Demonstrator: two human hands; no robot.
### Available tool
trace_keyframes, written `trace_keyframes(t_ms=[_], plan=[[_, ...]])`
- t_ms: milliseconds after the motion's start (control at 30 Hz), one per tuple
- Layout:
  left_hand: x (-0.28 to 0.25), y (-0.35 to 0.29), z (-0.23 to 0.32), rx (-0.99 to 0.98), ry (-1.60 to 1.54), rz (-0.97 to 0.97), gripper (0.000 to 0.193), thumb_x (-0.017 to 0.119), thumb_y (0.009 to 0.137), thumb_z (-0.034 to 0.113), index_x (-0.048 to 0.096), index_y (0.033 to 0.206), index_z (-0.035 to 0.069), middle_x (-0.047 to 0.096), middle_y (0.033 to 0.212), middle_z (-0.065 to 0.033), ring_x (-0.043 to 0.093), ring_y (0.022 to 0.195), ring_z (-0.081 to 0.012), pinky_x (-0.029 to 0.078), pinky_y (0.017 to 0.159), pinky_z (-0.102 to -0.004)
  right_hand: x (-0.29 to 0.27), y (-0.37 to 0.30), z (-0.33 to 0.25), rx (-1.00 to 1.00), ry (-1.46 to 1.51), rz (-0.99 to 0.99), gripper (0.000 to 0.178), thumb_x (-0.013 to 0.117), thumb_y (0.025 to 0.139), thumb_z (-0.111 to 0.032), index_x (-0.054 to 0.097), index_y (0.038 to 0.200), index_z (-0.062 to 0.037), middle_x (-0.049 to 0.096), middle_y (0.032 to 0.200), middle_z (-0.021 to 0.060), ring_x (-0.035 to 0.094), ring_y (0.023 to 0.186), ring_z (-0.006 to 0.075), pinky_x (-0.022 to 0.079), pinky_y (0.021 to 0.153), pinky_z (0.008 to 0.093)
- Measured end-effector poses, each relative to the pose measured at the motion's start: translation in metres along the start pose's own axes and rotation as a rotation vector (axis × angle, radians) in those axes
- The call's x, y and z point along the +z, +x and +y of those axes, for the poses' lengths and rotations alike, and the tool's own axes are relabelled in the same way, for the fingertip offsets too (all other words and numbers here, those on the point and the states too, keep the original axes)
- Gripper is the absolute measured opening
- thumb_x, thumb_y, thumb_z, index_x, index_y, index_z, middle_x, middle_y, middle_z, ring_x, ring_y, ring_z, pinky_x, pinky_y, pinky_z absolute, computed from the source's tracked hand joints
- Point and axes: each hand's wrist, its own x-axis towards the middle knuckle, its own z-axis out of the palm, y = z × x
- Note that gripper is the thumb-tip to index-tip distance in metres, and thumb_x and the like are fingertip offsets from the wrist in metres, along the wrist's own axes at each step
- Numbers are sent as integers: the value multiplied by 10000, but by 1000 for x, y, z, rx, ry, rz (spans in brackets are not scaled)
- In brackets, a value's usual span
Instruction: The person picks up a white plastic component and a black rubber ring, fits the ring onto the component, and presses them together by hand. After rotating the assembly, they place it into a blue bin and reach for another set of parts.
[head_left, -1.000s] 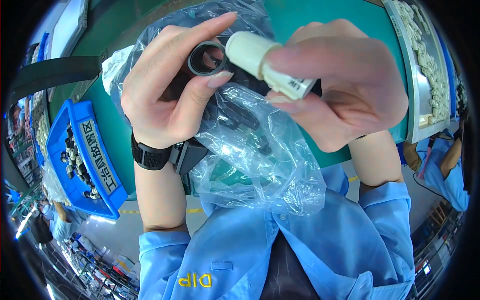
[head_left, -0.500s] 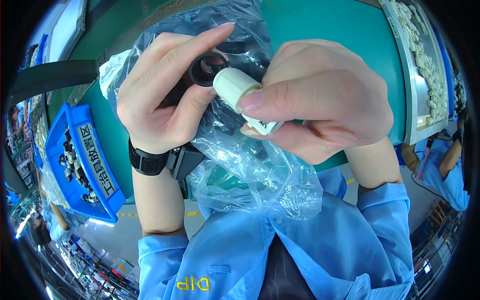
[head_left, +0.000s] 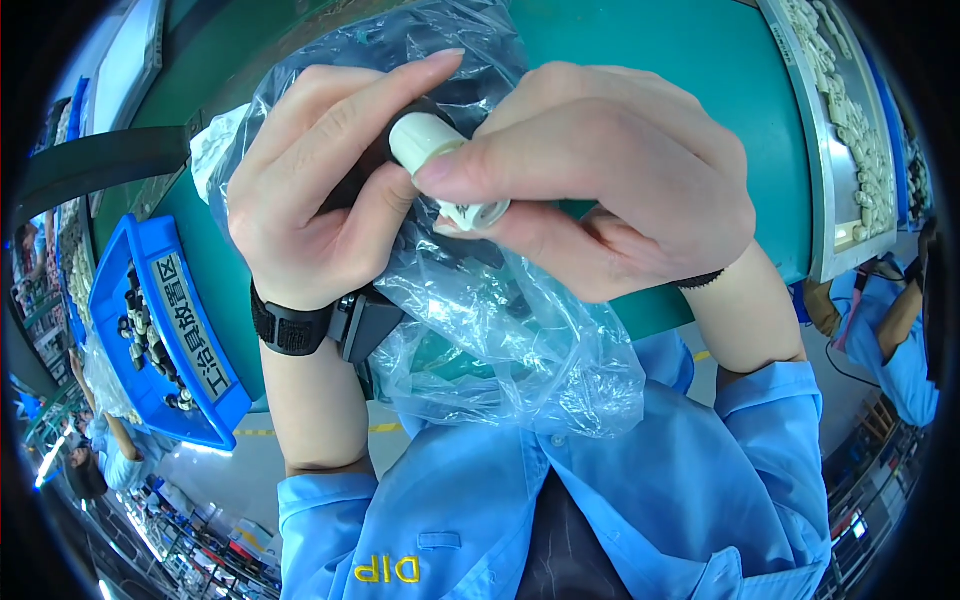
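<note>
My right hand [head_left: 620, 170] pinches a white cylindrical plastic part [head_left: 424, 138] between thumb and fingers. Dark marking shows on its lower end. In my left hand [head_left: 305, 190], thumb and fingers close around a black ring [head_left: 428, 104], now mostly covered by the white part. The white part's upper end meets the ring; how far it sits in the ring is hidden. Under both hands lies a clear plastic bag [head_left: 510, 365] with dark contents, its lower end hanging over the table's near edge. A black strap with a dark block [head_left: 368, 325] is on my left wrist.
To the left stands a blue bin [head_left: 218, 425] with small black and white parts. A metal-edged tray [head_left: 822, 190] with many white pieces is at the right. A dark curved arm [head_left: 100, 165] reaches in from the left over the green table [head_left: 640, 30]. Other people work beyond.
My right hand has moved left and slightly up with the white part, bringing it over the black ring. The ring's opening, visible before, is now covered. My left hand has barely shifted.
</note>
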Motion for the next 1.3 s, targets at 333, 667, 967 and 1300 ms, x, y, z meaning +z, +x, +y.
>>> trace_keyframes(t_ms=[333, 667, 967, 1300], plan=[[9, 8, 6, 33, 23, 98, 389, 653, 631, -118, 724, 988, 21, 660, 881, -108, 648, 777, -216, 515, 673, -287, 0, -1, -5, 93, -117, 37, 242, 786, 675, 33, 697, 897, -3, 669, 746, 90, 637, 609, 202, 481, 513, 256], [12, 6, 7, 35, 28, 127, 358, 661, 635, -122, 721, 967, 0, 673, 877, -104, 652, 762, -210, 512, 663, -275, 2, -2, 0, 90, -16, 76, 254, 794, 667, 24, 699, 901, -1, 658, 734, 96, 634, 611, 209, 477, 513, 262], [10, 11, 12, 49, -95, 56, 301, 649, 664, -102, 712, 953, -48, 679, 818, -123, 652, 729, -209, 509, 642, -275, 2, 0, -5, 14, -20, 63, 287, 810, 662, 10, 690, 922, 3, 653, 730, 91, 632, 603, 203, 472, 502, 257], [9, 13, 13, 14, -133, 5, 340, 614, 646, -100, 712, 969, -53, 677, 797, -129, 653, 707, -212, 509, 636, -271, 12, -5, 0, -110, 7, 199, 336, 852, 657, -37, 662, 930, 9, 637, 750, 100, 624, 574, 201, 473, 476, 269]])
